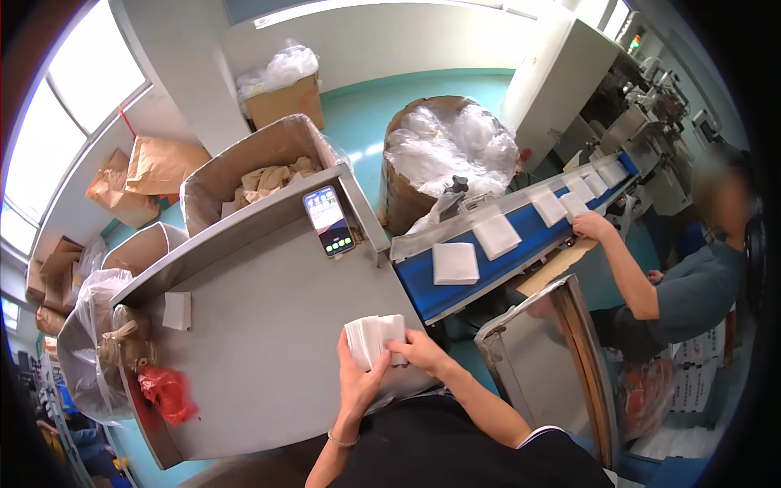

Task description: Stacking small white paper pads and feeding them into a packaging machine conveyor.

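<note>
A thick stack of white folded paper napkins (pixel 368 337) is held up between my hands, over the near right part of the grey metal table (pixel 277 325). My left hand (pixel 362 384) is closed round the left side and bottom of the stack. From the right, my right hand (pixel 422 351) grips its right edge, thumb across the front. Right of the table, single folded napkins (pixel 455 263) lie spaced out along a blue conveyor belt (pixel 419 286). Another white folded piece (pixel 177 311) rests alone at the table's left.
A phone (pixel 329 220) leans at the table's back rim. Beyond stand a box of brown paper (pixel 220 175) and a round bin of clear plastic (pixel 451 138). A red bag (pixel 167 395) hangs at the left edge. At right, a co-worker's hand (pixel 594 228) reaches to the belt.
</note>
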